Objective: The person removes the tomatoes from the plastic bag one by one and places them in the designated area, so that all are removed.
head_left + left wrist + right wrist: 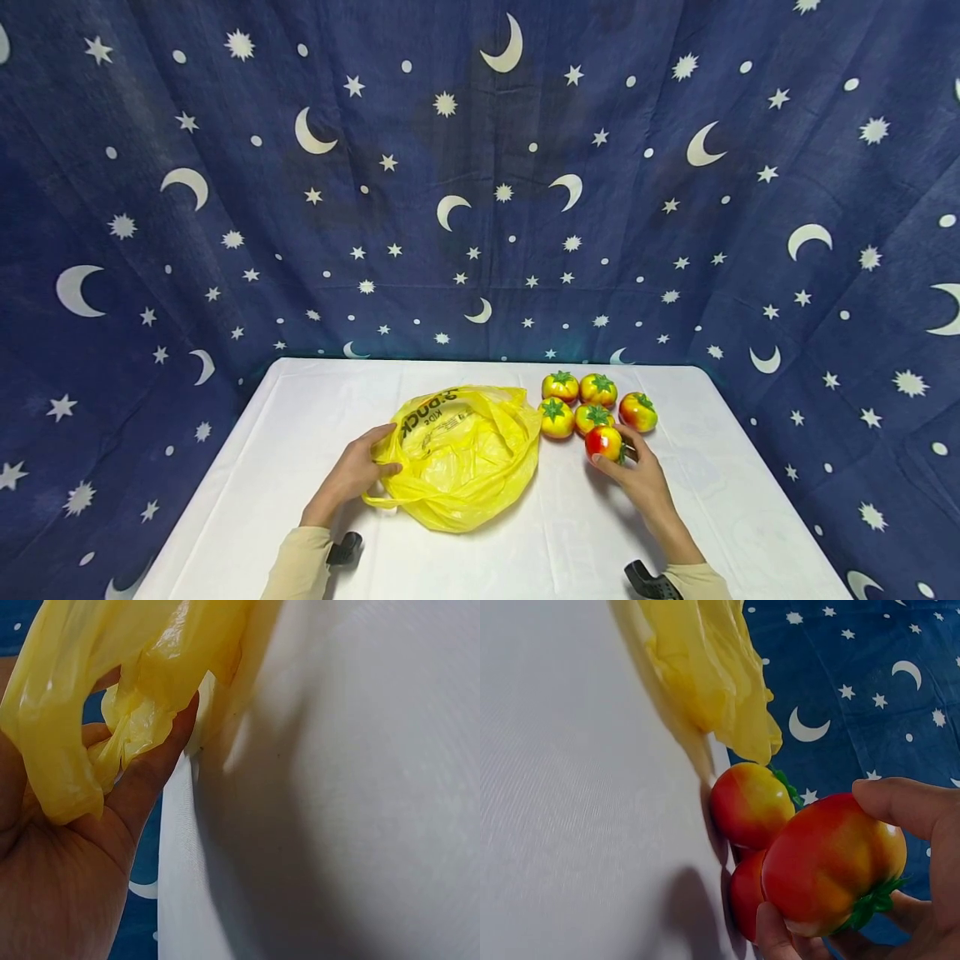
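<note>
A crinkled yellow plastic bag [457,458] with dark lettering lies with its mouth spread wide. At its left rim my left hand [356,467] grips the plastic, and folds of the bag [142,712] pass between thumb and fingers in the left wrist view. My right hand [637,479] holds a red-and-yellow toy tomato [603,446] with a green calyx, thumb on one side and fingers on the other. The held tomato [832,862] appears just above the table, beside the other tomatoes, in the right wrist view.
Several more toy tomatoes [557,418] sit close together right of the bag, with one redder tomato [637,412] at their right end. All are on a white-covered table [465,571]. A dark blue curtain [480,167] with moons and stars hangs behind.
</note>
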{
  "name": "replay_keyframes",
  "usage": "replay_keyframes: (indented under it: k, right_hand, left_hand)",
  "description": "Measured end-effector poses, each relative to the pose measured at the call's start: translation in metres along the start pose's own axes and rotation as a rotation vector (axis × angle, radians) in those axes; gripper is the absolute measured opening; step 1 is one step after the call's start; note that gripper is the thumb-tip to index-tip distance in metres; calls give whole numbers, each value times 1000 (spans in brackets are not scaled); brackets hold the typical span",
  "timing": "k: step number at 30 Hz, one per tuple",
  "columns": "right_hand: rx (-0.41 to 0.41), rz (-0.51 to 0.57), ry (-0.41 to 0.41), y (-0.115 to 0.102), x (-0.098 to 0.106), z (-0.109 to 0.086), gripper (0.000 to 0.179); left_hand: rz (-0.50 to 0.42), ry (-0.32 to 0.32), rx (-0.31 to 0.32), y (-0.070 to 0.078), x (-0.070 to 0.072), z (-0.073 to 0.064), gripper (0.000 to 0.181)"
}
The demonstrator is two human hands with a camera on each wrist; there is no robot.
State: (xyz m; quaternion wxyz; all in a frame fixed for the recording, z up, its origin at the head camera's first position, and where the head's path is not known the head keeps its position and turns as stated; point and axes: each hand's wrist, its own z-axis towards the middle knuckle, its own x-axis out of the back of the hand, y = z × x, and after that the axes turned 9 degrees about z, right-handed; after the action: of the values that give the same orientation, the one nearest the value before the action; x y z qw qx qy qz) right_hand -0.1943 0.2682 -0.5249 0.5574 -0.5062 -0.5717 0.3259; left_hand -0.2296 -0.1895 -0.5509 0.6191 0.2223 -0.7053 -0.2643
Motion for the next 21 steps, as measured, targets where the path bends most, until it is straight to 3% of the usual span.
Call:
replay_keyframes:
  k: [9,21]
  right_hand:
    - [26,-36,6,8,14,1,83]
    - [-11,-112,22,20,28,4,87]
  left_hand:
    - [0,2,4,1,1,0,75]
    - [-10,1,12,2,2,-1,76]
